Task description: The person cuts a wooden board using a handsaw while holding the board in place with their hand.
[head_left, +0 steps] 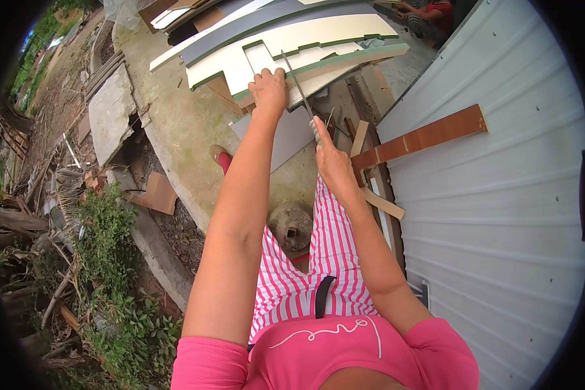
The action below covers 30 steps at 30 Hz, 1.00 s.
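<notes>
A white board (231, 63) with green edges and cut-out notches lies across a stack ahead of me. My left hand (268, 90) rests on its near edge, fingers bent over the white face beside a rectangular cut-out. My right hand (335, 162) is closed around the light, ridged handle of a long narrow-bladed tool (297, 81), forefinger stretched along it. The blade points away from me and lies over the board, just right of my left hand. Whether it is a saw or a knife I cannot make out.
A corrugated metal wall (481, 188) runs along the right, with a brown wooden plank (429, 138) against it. Below me stands a round stone-like object (291, 224). Plants (114, 260) and a broken slab (110, 114) lie left. Another person (435, 16) sits at the upper right.
</notes>
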### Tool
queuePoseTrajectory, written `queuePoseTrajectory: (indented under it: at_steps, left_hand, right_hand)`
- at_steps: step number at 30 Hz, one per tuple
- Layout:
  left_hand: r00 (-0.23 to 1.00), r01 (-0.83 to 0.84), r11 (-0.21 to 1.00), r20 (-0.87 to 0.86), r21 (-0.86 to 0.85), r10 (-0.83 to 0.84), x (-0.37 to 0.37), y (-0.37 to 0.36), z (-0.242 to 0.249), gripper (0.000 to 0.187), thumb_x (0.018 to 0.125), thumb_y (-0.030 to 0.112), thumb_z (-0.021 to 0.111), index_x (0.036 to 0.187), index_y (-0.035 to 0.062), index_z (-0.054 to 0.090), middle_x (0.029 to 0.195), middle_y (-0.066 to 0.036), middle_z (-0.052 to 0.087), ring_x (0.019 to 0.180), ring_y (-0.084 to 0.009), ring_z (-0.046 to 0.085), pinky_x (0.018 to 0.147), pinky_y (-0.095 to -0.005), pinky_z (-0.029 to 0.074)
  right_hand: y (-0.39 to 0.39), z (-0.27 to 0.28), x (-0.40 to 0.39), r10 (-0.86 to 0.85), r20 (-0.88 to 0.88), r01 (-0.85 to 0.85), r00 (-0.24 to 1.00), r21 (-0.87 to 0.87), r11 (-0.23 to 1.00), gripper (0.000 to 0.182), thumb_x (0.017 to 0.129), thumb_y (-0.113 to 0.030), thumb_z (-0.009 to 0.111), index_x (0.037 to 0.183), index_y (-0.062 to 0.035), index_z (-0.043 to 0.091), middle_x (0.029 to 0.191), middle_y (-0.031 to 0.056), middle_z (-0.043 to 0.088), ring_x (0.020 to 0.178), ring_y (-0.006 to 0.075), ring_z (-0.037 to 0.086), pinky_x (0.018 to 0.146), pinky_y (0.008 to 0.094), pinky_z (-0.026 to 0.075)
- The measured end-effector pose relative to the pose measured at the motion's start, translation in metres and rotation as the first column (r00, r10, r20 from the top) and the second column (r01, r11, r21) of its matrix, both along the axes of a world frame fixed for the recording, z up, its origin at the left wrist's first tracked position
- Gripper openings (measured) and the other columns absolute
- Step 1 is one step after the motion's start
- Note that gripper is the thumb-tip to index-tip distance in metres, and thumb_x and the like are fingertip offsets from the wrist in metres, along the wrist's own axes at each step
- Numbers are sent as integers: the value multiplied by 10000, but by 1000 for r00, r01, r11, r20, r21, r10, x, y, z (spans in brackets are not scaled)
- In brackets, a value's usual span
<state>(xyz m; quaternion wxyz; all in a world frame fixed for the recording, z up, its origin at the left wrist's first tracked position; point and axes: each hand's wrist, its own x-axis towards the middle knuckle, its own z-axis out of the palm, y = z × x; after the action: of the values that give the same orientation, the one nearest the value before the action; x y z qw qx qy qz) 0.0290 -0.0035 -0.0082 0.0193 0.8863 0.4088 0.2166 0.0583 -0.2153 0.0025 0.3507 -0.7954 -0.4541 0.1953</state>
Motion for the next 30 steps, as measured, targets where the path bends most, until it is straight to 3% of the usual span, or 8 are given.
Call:
queuePoseTrajectory:
  at_steps: [8,10,14,16,20,22,25,30]
  left_hand:
    - [1000,-8,1000,8,-25,8,1,4,-4,191,814,62,504,991,89,573,978,-142,544,944,-298,517,816,-421,379]
    - [1000,-8,1000,-19,0,8,1,8,-8,282,812,261,636,1052,127,575,996,-136,556,961,-325,543,800,-472,414]
    - [1000,-16,1000,-24,-13,15,0,3,-2,282,813,257,633,1055,126,572,995,-141,556,961,-331,542,800,-475,414]
    - [1000,-11,1000,19,-12,12,-1,0,-1,187,816,84,518,994,101,574,967,-142,542,937,-300,515,807,-438,372]
    - [999,-13,1000,33,-8,14,1,3,-6,180,820,86,511,987,101,576,958,-143,540,931,-301,515,807,-437,369]
    - [1000,-18,1000,4,10,18,2,7,-8,266,807,238,637,1035,120,568,986,-145,555,942,-334,542,786,-479,411]
    - [1000,-20,1000,-7,1,20,2,7,-10,262,809,228,633,1039,124,568,986,-142,553,939,-333,543,786,-477,411]
    - [1000,-21,1000,3,11,21,3,9,-12,260,809,229,633,1040,128,568,982,-141,552,934,-333,544,786,-477,412]
  right_hand:
    - [-21,-2,-7,-5,4,5,1000,-63,998,613,912,-111,420,1447,-260,160,797,272,605,720,442,588,677,529,426]
    - [-5,1,-1,2,-11,-3,1000,-127,992,614,912,-114,420,1447,-261,156,782,274,604,728,444,590,678,532,428]
    - [23,4,6,12,28,-10,1000,-79,997,606,924,-119,414,1451,-247,144,777,289,602,738,452,593,682,529,440]
    - [25,4,4,23,11,-22,1000,-101,995,596,937,-120,401,1456,-237,131,802,305,602,743,458,591,683,520,448]
    - [5,-7,-1,5,39,-3,999,-55,998,610,921,-109,414,1451,-244,143,786,288,606,730,456,589,680,529,437]
    - [-13,-11,-8,-4,44,6,999,-39,999,620,905,-90,427,1445,-244,163,769,277,606,708,452,585,668,532,429]
    - [-25,-12,-14,8,56,-6,998,-27,1000,598,941,-144,394,1458,-260,116,793,284,609,745,451,599,698,516,446]
    - [3,-2,0,-1,-1,1,1000,-61,998,615,905,-101,432,1442,-239,168,776,283,607,731,453,591,690,527,434]
